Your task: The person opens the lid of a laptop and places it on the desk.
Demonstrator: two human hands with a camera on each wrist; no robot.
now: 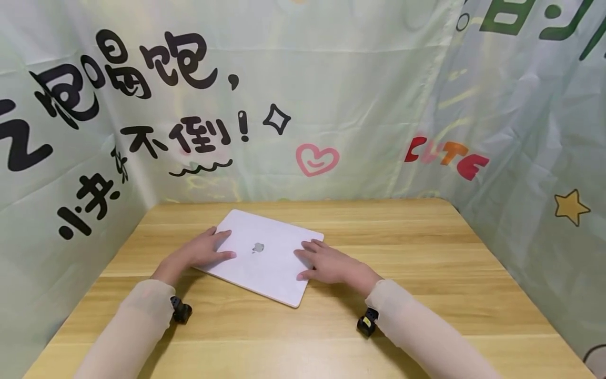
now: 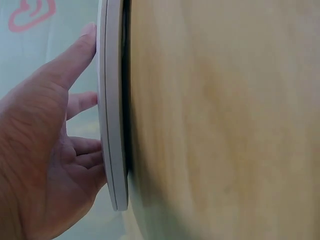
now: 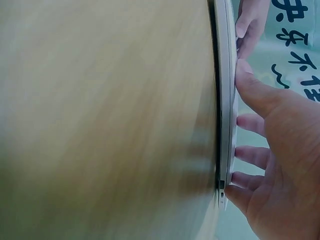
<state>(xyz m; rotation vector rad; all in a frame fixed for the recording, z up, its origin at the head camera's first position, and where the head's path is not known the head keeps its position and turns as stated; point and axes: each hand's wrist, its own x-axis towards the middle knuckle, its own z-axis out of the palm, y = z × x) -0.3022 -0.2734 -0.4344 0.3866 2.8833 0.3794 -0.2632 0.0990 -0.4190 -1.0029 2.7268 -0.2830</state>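
Where the laptop (image 1: 272, 266) lies: on the wooden table (image 1: 416, 247), a little left of its middle and between the left hand (image 1: 203, 250) and right hand (image 1: 327, 264), turned askew to the table's edges.
Lid (image 1: 246, 226): closed, pale silver, with a gray apple logo (image 1: 258, 247) facing up.
Left hand: fingers spread, thumb apart from them, tips touching the lid near its left edge.
Right hand: fingers likewise spread, tips touching the lid near its right edge (how firmly either hand presses, I cannot tell).
Dark strip (image 2: 126, 75): visible between the laptop's body and the table in both wrist views.
Sleeves (image 1: 128, 321): pale, with a small black device (image 1: 181, 310) at each wrist.
Backdrop (image 1: 369, 95): pale green cloth with black writing (image 1: 208, 136), a pink heart (image 1: 316, 164), the colored word CUTE (image 1: 452, 151) and a yellow star (image 1: 572, 207).
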